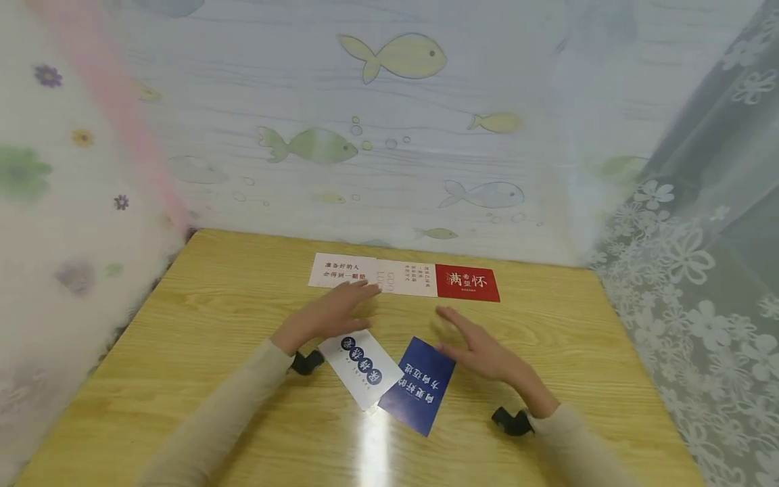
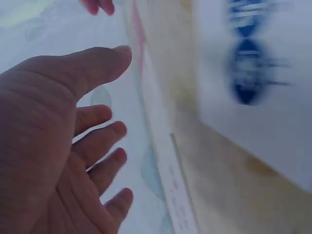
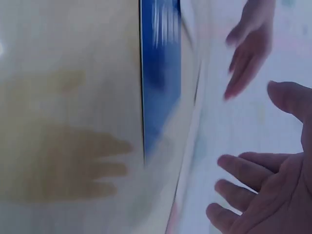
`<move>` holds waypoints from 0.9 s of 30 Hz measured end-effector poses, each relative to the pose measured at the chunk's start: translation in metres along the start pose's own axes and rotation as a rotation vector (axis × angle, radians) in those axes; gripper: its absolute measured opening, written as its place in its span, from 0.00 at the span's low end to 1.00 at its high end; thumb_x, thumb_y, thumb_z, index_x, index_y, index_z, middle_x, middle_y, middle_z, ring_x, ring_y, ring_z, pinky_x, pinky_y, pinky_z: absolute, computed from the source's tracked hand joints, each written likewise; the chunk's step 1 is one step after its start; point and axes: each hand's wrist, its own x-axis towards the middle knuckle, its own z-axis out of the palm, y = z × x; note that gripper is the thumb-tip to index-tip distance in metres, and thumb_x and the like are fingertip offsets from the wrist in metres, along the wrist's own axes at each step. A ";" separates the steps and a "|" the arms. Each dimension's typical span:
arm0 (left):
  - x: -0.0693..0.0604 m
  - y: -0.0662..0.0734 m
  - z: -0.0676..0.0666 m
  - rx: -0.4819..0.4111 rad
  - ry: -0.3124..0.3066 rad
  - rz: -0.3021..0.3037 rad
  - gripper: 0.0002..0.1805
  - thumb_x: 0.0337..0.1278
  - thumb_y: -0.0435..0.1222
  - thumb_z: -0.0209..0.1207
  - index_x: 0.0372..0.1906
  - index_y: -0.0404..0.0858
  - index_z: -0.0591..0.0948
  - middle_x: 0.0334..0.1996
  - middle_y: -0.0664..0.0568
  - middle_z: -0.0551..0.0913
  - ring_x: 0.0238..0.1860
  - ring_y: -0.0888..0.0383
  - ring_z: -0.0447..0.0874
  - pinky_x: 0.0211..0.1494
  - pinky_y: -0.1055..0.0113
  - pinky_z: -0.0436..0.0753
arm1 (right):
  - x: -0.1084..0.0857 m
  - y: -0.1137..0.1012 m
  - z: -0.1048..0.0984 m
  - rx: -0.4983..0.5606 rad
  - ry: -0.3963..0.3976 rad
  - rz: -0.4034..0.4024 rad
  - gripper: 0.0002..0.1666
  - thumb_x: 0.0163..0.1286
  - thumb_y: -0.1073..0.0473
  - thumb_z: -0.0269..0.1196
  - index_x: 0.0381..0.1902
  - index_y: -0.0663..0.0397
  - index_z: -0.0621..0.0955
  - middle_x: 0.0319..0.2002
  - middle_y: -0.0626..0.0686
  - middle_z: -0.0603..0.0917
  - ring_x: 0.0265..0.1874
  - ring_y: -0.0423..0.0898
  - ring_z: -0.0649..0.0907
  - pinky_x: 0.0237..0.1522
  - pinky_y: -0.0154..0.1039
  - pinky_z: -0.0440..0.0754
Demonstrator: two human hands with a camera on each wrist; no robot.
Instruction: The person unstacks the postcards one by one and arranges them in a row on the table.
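Observation:
My left hand (image 1: 333,313) hovers over the table with fingers extended, between the row of cards at the back and a white card (image 1: 360,368) with dark blue circles. In the left wrist view its fingers spread apart with nothing in them. My right hand (image 1: 483,348) is raised beside the upper right corner of a blue card (image 1: 418,385) with white characters. Its thumb and fingers are apart and hold nothing in the right wrist view. A corner of the white card laps against the blue card's left edge. Both cards look tilted and upside down in the head view.
Along the table's back edge lie a white card (image 1: 343,266) with red print, another white card (image 1: 406,276) and a red card (image 1: 467,282), side by side. Fish-patterned fabric (image 1: 389,169) rises behind the wooden table (image 1: 243,325). Lace curtain (image 1: 706,325) hangs at the right.

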 end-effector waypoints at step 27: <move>-0.130 0.055 0.055 0.148 0.028 -0.128 0.39 0.70 0.59 0.53 0.73 0.36 0.71 0.78 0.43 0.62 0.79 0.37 0.55 0.80 0.36 0.48 | -0.013 -0.087 0.085 -0.229 -0.506 -0.360 0.40 0.77 0.37 0.55 0.80 0.42 0.61 0.75 0.43 0.68 0.72 0.40 0.70 0.71 0.39 0.73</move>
